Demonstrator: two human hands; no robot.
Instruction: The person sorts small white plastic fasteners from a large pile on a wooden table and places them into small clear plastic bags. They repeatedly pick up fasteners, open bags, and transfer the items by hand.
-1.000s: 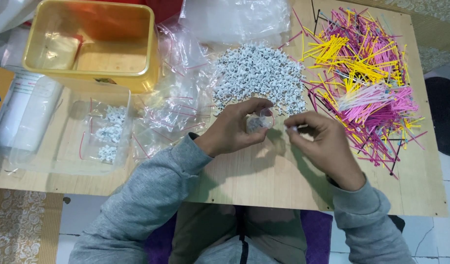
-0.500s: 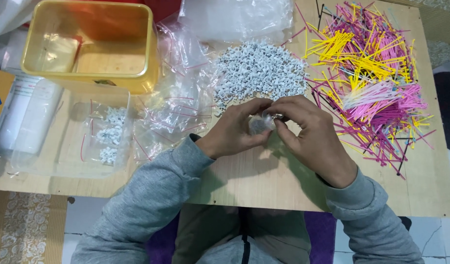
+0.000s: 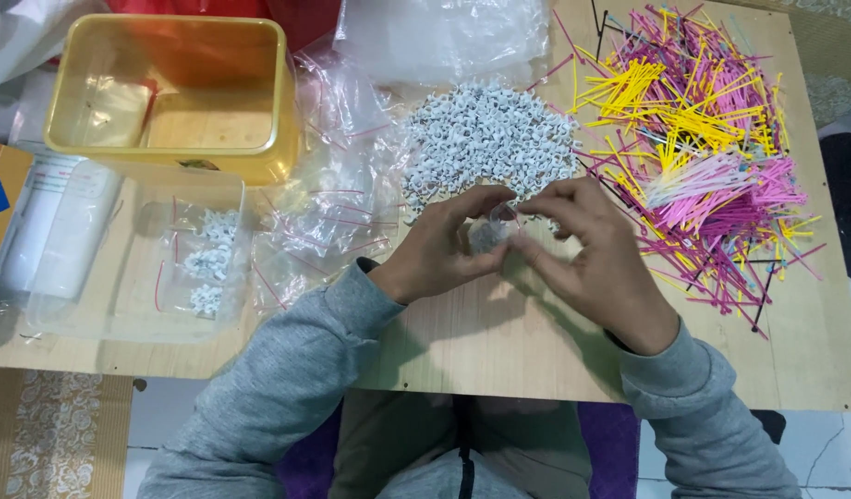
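My left hand (image 3: pixel 444 245) and my right hand (image 3: pixel 587 254) meet over the wooden table (image 3: pixel 499 351), both pinching a small clear plastic bag (image 3: pixel 490 231) with white pieces inside. Just beyond my fingers lies a heap of small white plastic clips (image 3: pixel 486 143). To the right spreads a pile of pink and yellow thin sticks (image 3: pixel 703 157). My grey sleeves reach in from the bottom.
A yellow plastic tub (image 3: pixel 171 157) stands at the back left. Loose clear bags (image 3: pixel 324 203) lie between it and the clips, and filled small bags (image 3: pixel 204 263) sit in a clear tray at the left. A big clear bag (image 3: pixel 444 37) lies at the back.
My right hand has moved left from beside the sticks and closed in on the small bag that my left hand holds. Both hands now grip it together.
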